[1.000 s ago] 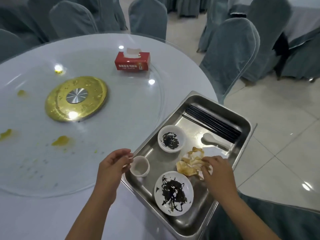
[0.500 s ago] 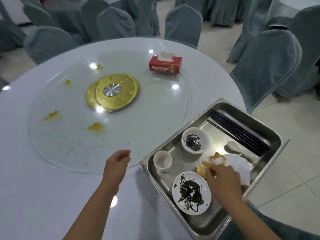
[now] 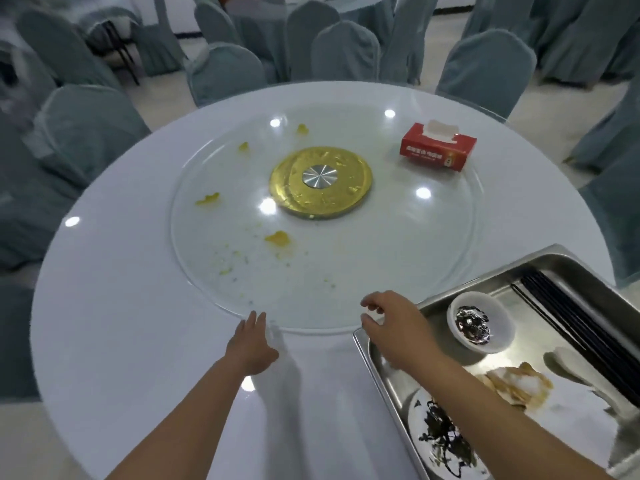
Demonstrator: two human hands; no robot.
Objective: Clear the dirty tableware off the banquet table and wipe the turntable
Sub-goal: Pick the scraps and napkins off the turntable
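Observation:
The glass turntable (image 3: 381,258) lies on the round white table (image 3: 121,323), with a gold hub (image 3: 321,181) at its middle and yellow food smears (image 3: 277,238) on its left half. My left hand (image 3: 252,341) is flat, its fingertips at the turntable's near rim. My right hand (image 3: 391,323) hovers with loosely curled fingers over the near left corner of the steel tray (image 3: 377,362) and holds nothing. In the tray lie a small white bowl (image 3: 479,322) with dark residue, a dirty plate (image 3: 440,441), black chopsticks (image 3: 575,323), a white spoon (image 3: 581,372) and crumpled soiled napkins (image 3: 516,382).
A red tissue box (image 3: 438,150) stands on the turntable's far right. Grey-covered chairs (image 3: 225,74) ring the table on the far side and left. The tray overhangs the table's right edge.
My right hand left the napkins and came to the tray's near left corner, hiding the small cup. My left hand reached forward to the turntable's rim. The view swung left.

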